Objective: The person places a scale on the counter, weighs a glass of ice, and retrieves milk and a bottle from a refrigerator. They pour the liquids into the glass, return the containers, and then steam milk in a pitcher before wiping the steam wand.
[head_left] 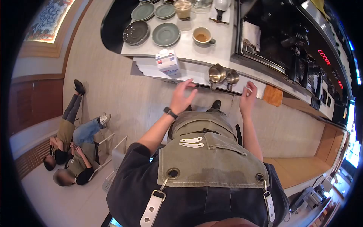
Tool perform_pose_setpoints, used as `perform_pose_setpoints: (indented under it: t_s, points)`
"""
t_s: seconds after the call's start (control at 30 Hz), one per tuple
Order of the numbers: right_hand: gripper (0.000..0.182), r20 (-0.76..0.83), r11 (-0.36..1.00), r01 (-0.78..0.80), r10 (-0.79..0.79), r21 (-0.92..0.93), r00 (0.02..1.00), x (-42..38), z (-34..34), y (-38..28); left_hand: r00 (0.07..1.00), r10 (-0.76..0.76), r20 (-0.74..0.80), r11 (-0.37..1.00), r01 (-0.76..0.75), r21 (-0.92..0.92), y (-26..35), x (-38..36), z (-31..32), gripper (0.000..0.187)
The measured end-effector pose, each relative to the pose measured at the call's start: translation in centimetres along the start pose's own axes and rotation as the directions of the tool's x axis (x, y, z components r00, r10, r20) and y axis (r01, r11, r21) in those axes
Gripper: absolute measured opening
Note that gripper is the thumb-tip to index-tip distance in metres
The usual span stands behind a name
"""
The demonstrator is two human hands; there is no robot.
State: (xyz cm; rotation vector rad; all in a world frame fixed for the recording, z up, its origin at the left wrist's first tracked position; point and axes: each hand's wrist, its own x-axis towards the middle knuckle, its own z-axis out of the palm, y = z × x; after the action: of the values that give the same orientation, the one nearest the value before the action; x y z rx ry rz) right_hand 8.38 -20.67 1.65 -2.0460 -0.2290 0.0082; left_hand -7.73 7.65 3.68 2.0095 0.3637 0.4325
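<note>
My left hand is open, its fingers apart and slightly curved, just below a white milk carton. It does not appear to touch the carton. Two steel milk pitchers stand between my hands: a larger pitcher and a smaller pitcher to its right. With fingers loosely bent and nothing visible in them, my right hand hovers at the shelf edge. It is between the smaller pitcher and a folded orange cloth. On the counter above, a green cup contains brown coffee.
Green saucers and a dark plate are at the counter's left end. A glass of light-brown drink stands behind them. The espresso machine fills the right side. Two people sit at far left near a chair.
</note>
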Motion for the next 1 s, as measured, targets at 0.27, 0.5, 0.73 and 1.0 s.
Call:
perform_pose_setpoints:
  t_s: [0.27, 0.5, 0.73, 1.0]
  points:
    - [0.081, 0.5, 0.939, 0.133, -0.285, 0.318, 0.818, -2.7, 16.2, -14.0, 0.996, 0.017, 0.083, 0.979, 0.001, -0.206, 2.6, 13.0, -14.7, 0.03]
    - [0.099, 0.329, 0.954, -0.003, -0.101, 0.3, 0.939, -3.1, 25.3, -16.3, 0.827, 0.073, 0.558, 0.983, -0.155, 0.101, 3.5, 14.8, -18.0, 0.032]
    - [0.082, 0.442, 0.98, 0.044, -0.128, 0.195, 0.888, -4.9, 18.9, -18.2, 0.875, 0.19, 0.446, 0.881, -0.352, 0.316, 6.5, 10.8, -17.6, 0.022]
    - [0.084, 0.47, 0.981, 0.178, -0.121, -0.078, 0.874, -6.9, 9.7, -16.9, 0.834, -0.298, 0.464, 0.897, 0.412, -0.163, 4.4, 9.4, -14.9, 0.031]
